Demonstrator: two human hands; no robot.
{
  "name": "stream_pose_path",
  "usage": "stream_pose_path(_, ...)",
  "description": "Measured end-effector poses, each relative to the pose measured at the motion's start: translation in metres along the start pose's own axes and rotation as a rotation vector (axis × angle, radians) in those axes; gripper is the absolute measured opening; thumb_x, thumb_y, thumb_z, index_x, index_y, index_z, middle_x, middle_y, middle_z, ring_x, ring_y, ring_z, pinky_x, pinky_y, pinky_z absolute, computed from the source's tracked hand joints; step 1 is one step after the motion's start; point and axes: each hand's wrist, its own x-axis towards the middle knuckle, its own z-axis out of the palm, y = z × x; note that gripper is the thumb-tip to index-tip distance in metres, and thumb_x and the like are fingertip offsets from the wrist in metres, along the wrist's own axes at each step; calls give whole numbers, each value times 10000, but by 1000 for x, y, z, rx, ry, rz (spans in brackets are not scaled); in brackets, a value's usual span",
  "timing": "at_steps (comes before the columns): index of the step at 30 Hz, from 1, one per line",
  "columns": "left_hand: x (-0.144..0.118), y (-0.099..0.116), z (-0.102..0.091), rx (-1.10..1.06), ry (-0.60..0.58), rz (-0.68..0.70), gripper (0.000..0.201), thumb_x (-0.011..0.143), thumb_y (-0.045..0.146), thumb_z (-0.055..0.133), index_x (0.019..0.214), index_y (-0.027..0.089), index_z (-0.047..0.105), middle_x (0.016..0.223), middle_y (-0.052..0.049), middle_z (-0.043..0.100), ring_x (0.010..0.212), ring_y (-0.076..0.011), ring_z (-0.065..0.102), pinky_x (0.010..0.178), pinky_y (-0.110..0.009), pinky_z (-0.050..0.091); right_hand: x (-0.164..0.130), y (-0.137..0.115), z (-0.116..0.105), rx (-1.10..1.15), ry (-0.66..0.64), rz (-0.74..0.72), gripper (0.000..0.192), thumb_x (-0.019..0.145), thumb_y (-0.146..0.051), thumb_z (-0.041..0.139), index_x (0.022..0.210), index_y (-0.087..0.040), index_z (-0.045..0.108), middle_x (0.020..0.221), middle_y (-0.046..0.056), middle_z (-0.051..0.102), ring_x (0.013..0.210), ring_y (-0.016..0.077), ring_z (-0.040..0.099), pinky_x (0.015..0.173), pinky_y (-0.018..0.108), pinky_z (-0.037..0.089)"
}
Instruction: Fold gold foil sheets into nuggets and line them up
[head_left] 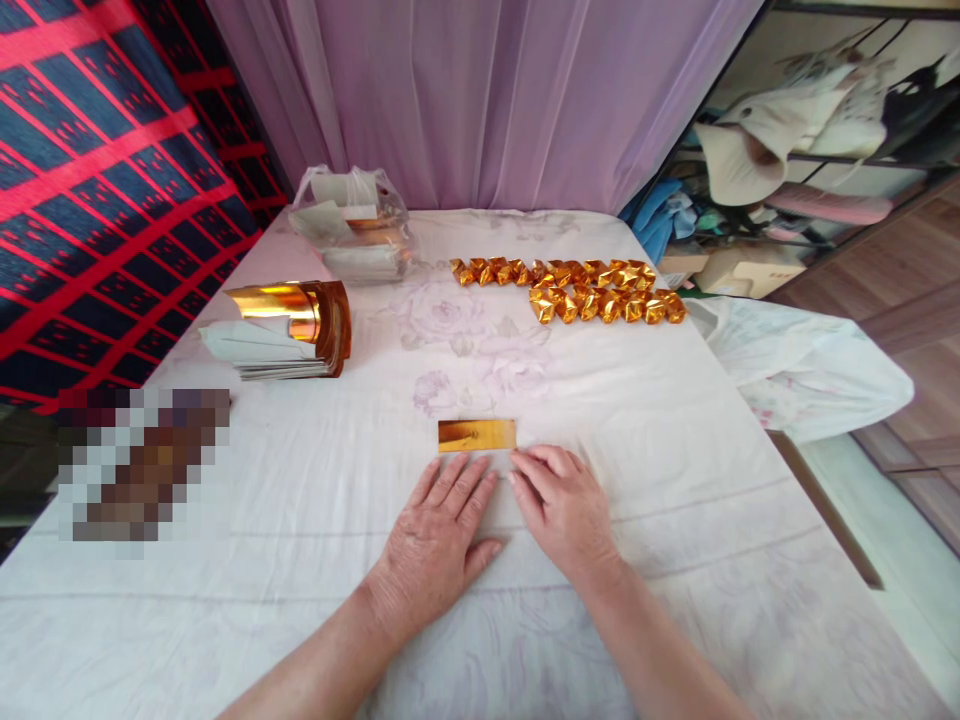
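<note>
A small gold foil paper strip lies flat on the table in front of me, its long side running left to right. My left hand rests palm down just below it, fingers stretched out and fingertips at its near edge. At the strip's near right corner is my right hand, its fingers curled and thumb and forefinger drawn together at that corner. Two rows of folded gold foil pieces stand farther back on the right, a back row and a front row.
Toward the left lies a stack of gold and white paper sheets. Behind it stands a clear plastic bag holding more paper. A pixelated patch covers something at the far left. Beyond the right table edge are a white plastic bag and a shelf with caps.
</note>
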Motion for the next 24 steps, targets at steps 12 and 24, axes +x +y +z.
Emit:
stream_pose_path(12, 1, 0, -1, 7, -35, 5, 621, 962, 525, 439, 1469, 169, 402, 1499, -101, 473, 1391, -278, 410, 1157, -473, 305, -5, -2, -1, -67, -34, -42, 283, 956, -269, 504, 1151, -188, 691, 1003, 89, 645, 901, 222, 576, 795, 362, 444)
stream_pose_path(24, 1, 0, -1, 17, -50, 10, 641, 946, 508, 486, 1472, 156, 389, 1516, -109, 448, 1397, -293, 401, 1148, -499, 317, -5, -2, -1, -69, -38, -35, 274, 954, -261, 508, 1143, -192, 694, 1004, 88, 647, 908, 219, 581, 799, 360, 444)
